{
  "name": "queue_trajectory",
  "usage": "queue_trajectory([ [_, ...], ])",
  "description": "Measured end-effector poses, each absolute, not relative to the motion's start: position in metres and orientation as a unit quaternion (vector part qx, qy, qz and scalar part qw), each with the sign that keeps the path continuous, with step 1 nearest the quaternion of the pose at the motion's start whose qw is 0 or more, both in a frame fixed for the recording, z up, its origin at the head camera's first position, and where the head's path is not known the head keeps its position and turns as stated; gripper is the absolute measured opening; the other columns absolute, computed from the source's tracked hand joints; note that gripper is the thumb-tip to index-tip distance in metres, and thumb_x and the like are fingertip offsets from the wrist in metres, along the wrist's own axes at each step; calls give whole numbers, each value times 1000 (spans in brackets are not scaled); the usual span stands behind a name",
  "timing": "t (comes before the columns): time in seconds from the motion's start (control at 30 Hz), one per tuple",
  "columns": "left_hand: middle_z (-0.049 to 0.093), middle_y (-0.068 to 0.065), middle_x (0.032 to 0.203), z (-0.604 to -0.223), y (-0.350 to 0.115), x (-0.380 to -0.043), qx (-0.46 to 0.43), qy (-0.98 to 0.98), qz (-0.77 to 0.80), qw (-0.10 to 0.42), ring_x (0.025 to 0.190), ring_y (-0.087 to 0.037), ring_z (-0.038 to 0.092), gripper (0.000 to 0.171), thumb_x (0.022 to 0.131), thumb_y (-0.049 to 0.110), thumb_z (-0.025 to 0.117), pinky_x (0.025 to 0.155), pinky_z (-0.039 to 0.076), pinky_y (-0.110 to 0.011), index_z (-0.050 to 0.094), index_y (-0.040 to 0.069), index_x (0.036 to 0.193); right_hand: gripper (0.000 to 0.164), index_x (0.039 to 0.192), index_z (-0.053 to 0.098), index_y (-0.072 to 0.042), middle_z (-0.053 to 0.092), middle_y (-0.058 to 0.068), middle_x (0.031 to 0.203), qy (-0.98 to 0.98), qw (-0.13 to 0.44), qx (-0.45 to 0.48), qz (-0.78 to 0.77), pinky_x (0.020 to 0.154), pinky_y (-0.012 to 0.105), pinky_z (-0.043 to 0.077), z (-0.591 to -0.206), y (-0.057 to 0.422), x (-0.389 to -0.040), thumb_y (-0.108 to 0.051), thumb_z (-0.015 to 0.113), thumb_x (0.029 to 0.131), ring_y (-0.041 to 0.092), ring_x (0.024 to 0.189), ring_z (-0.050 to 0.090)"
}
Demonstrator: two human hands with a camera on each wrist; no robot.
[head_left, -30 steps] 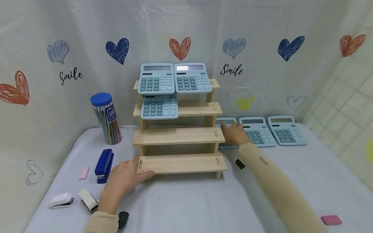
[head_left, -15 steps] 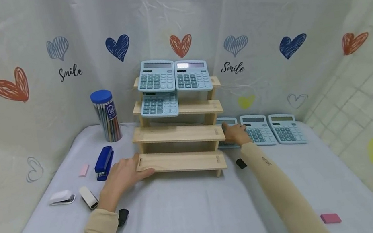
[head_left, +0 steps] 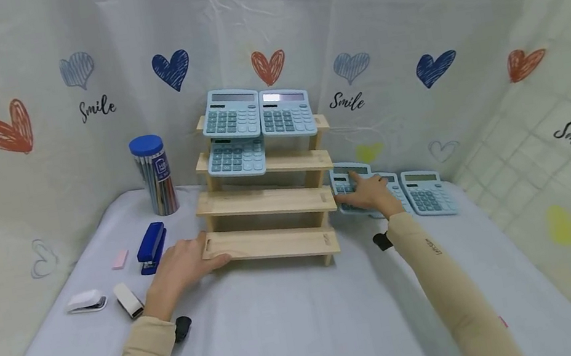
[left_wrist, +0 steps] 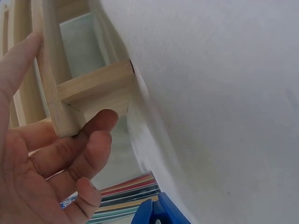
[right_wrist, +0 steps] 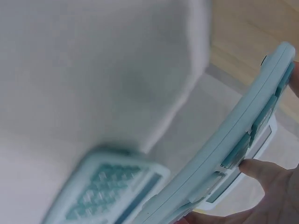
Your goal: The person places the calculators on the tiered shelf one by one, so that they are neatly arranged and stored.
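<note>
Calculator point(head_left: 342, 184) raised, right hand point(head_left: 370, 193) gripping from above

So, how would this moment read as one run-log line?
left hand: grips wooden rack; right hand: grips light-blue calculator; on rack: three other calculators

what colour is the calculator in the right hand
Light blue; the calculator shows best in the right wrist view.
</note>
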State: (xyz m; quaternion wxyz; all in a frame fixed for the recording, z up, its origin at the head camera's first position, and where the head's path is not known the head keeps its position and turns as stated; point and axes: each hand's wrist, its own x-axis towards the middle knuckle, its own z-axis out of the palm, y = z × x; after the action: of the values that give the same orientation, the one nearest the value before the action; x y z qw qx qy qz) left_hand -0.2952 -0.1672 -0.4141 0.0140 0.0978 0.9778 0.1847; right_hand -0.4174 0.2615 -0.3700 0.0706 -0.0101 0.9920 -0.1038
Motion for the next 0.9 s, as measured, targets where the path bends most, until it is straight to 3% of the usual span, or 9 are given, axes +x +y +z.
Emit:
queue_trajectory([
  [0.3, 67, -28, 107, -415, -168, -294, 94, 979, 182, 16, 73, -24, 56, 98, 87, 66, 64, 61, 45, -35, 42, -9, 147, 107, 163, 8, -18, 5, 46, 157, 991, 46, -11, -126, 103, 82, 26, -332, 272, -392, -76, 52, 86, 68, 144, 5],
  [0.6, 66, -30, 114, -411, -167, -294, 89, 980, 178, 27, 77, -25, 57, 99, 87, 67, 63, 63, 46, -36, 40, -8, 148, 105, 163, 10, -20, 19, 41, 157, 992, 7, -50, -115, 105, 75, 32, -300, 260, -363, -77, 51, 85, 56, 140, 27],
  [0.9, 65, -30, 113, -411, -166, -295, 93, 979, 178, 28, 76, -24, 57, 101, 87, 68, 63, 64, 47, -37, 39, -8, 148, 94, 161, 23, -26, 27, 39, 152, 988, -18, -121, -95, 103, 70, 35, -285, 220, -335, -69, 58, 86, 52, 134, 33],
])
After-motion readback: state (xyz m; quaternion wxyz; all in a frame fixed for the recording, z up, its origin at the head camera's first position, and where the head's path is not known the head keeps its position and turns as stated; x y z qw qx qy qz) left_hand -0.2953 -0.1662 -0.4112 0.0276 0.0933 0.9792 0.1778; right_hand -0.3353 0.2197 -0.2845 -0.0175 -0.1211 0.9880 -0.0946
